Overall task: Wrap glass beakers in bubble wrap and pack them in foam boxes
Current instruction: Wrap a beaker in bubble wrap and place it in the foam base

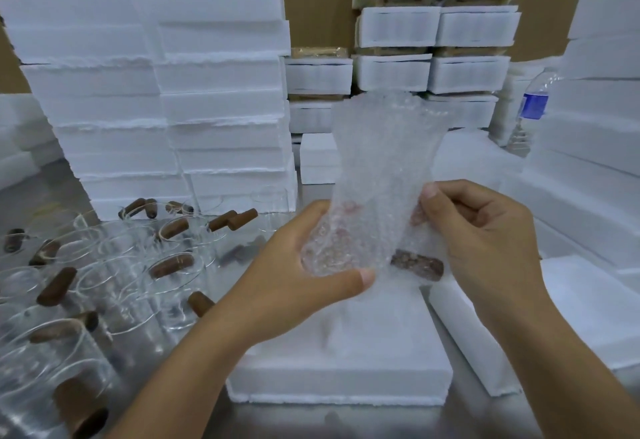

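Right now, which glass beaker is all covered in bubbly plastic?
The clear glass beaker cupped in the left hand, inside the clear bubble wrap sheet. The other beakers stand bare on the left.

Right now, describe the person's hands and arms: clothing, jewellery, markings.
Both are bare. The left hand and right hand wear no gloves, rings or watch. The left forearm and right forearm show no sleeves as far as the frame's lower edge. No tattoos or other markings show. The visible thumbnails are short and unpainted.
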A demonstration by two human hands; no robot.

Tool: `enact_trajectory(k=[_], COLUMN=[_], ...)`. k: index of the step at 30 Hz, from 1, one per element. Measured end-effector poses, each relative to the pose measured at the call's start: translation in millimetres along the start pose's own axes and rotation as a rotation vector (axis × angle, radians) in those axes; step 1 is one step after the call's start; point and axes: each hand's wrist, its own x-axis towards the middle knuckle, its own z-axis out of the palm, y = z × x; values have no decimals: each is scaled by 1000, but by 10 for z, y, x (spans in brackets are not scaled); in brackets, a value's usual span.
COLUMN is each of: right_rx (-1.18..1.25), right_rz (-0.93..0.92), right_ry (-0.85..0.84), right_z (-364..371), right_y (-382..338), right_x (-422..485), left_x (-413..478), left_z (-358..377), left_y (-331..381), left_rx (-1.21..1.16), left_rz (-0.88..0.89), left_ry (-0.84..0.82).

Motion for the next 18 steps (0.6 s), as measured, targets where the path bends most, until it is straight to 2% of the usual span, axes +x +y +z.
enact_trajectory(k=[5,11,18], right_rx=[-62,-365,-404], right_rz=[-78,-270,-241], right_ry=[-130,-299,-329], right_z=[62,89,100], right_y=[37,90,180], right_x=[-95,-174,-197], left_x=[-10,-7,-28], left_z=[21,33,60], left_y=[-4,-29,-25], left_rx=[44,14,-24], left_rz=[47,73,102], left_ry=[-44,16,40])
